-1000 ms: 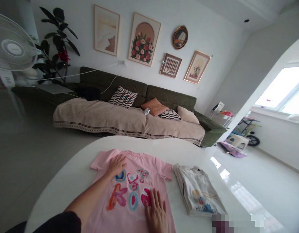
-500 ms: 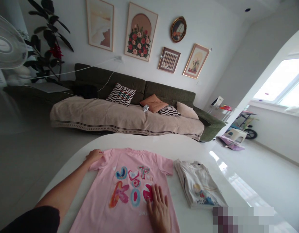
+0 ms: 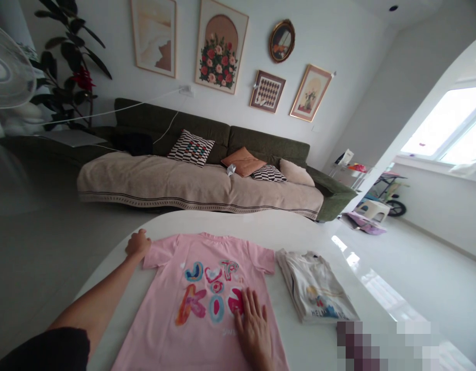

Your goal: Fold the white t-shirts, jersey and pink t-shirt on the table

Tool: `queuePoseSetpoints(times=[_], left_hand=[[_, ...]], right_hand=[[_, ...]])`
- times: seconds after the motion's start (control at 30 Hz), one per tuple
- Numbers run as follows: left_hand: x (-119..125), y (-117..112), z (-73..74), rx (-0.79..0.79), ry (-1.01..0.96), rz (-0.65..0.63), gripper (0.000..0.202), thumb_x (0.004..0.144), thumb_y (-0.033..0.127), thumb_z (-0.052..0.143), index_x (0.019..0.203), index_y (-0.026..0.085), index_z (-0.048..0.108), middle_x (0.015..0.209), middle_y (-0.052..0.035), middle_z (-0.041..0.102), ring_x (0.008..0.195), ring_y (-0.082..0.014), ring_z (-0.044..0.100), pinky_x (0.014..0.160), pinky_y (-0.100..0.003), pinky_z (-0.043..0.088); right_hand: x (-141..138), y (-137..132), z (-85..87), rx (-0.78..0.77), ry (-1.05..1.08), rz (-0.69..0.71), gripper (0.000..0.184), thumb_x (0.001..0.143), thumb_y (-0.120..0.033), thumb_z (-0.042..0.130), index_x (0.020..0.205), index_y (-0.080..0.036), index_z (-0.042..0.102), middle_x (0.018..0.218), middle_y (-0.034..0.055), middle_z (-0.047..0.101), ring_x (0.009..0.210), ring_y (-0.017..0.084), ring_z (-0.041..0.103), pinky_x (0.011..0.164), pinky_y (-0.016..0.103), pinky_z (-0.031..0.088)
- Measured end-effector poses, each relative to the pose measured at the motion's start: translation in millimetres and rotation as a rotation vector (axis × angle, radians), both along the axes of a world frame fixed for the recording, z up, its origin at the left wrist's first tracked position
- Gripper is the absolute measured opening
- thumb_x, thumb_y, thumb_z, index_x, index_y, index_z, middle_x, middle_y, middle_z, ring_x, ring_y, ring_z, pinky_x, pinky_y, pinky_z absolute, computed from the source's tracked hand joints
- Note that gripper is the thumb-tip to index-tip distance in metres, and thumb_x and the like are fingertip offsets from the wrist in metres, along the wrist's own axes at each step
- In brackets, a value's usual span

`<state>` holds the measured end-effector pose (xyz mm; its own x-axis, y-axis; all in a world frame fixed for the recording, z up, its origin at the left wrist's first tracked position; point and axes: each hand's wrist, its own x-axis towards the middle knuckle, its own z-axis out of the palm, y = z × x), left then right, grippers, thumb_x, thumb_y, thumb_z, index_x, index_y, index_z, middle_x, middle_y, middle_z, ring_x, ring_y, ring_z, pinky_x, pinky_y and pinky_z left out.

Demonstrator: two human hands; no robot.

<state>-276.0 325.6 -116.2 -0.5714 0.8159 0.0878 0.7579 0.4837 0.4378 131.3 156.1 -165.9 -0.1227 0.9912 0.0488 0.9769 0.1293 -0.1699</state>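
Observation:
A pink T-shirt (image 3: 207,257) with colourful painted-looking letters lies spread on the white table (image 3: 171,221), its neckline toward the sofa. My left hand (image 3: 138,243) is closed at the outer edge of the left sleeve, fingers curled around the fabric there. Flat on the lower right of the print rests my right hand (image 3: 255,327), fingers stretched out, covering part of the lettering. To the right of the shirt is a folded off-white shirt (image 3: 318,288) with a small picture and dark lettering; neither hand touches it.
Beyond the table stands a dark green sofa (image 3: 210,129) with a beige cover (image 3: 176,185) and several cushions. A fan (image 3: 7,72) and a tall plant (image 3: 73,62) are at the left. A pixelated patch hides the table's lower right.
My left hand has moved outward to the left, and the left sleeve now lies straighter. The right hand stays flat on the print. The view has shifted slightly.

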Motion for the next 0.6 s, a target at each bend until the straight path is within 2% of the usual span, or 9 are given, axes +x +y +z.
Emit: queuePoseSetpoints(times=[0.1,0.2,0.27,0.37,0.43,0.5,0.6], left_hand=[[31.0,-9.5,2.4,0.051,0.079,-0.119,0.036,0.087,0.030,0.048,0.121,0.016,0.046,0.125,-0.0096,0.049,0.109,-0.0232,0.051,0.089,-0.045,0.044],[74.6,-26.4,-2.8,0.060,0.124,-0.355,0.031,0.087,0.021,0.044,0.118,0.021,0.052,0.127,-0.0055,0.052,0.118,-0.0184,0.045,0.099,-0.035,0.036],[106.9,-43.3,-10.0,0.036,0.141,-0.440,0.032,0.086,0.020,0.042,0.115,0.024,0.055,0.128,-0.0053,0.053,0.123,-0.0196,0.040,0.101,-0.036,0.032],[151.5,-75.6,-20.8,-0.015,0.153,-0.468,0.038,0.086,0.029,0.041,0.121,0.021,0.052,0.136,-0.0109,0.046,0.130,-0.0297,0.031,0.101,-0.050,0.028],[173.1,-99.7,-25.5,-0.045,0.151,-0.491,0.043,0.086,0.033,0.041,0.128,0.022,0.047,0.140,-0.0104,0.041,0.131,-0.0309,0.028,0.100,-0.052,0.028],[185.2,-123.9,-28.6,-0.073,0.147,-0.499,0.048,0.086,0.034,0.041,0.133,0.024,0.041,0.142,-0.0099,0.037,0.132,-0.0321,0.026,0.099,-0.055,0.028],[187.3,-157.2,-34.1,-0.157,0.162,-0.473,0.052,0.085,0.036,0.040,0.135,0.023,0.038,0.144,-0.0106,0.033,0.133,-0.0365,0.021,0.098,-0.058,0.025]], right_hand=[[0.5,0.4,-3.1,0.015,-0.002,-0.003,0.055,0.091,-0.044,0.021,0.141,-0.022,0.021,0.147,-0.0030,0.016,0.136,0.022,0.015,0.108,0.049,0.020],[1.2,0.4,-5.4,0.027,0.000,-0.003,0.055,0.091,-0.045,0.022,0.141,-0.021,0.021,0.147,-0.0025,0.018,0.136,0.022,0.016,0.107,0.050,0.021],[1.3,0.6,-6.3,0.029,0.003,0.000,0.055,0.091,-0.045,0.022,0.141,-0.021,0.022,0.147,-0.0019,0.019,0.136,0.022,0.016,0.107,0.050,0.021],[0.8,1.4,-7.2,0.029,0.007,0.002,0.055,0.091,-0.045,0.022,0.140,-0.020,0.022,0.147,-0.0006,0.020,0.136,0.022,0.017,0.108,0.049,0.021],[0.6,1.8,-7.7,0.033,0.010,-0.003,0.055,0.091,-0.045,0.023,0.140,-0.021,0.022,0.147,-0.0007,0.020,0.136,0.022,0.017,0.108,0.049,0.020],[0.6,1.7,-8.1,0.038,0.014,-0.009,0.055,0.091,-0.045,0.023,0.140,-0.021,0.021,0.147,-0.0008,0.020,0.136,0.022,0.016,0.108,0.048,0.020],[0.9,0.3,-7.5,0.042,0.025,-0.005,0.055,0.091,-0.044,0.025,0.140,-0.020,0.021,0.147,0.0003,0.021,0.136,0.022,0.017,0.108,0.049,0.020]])
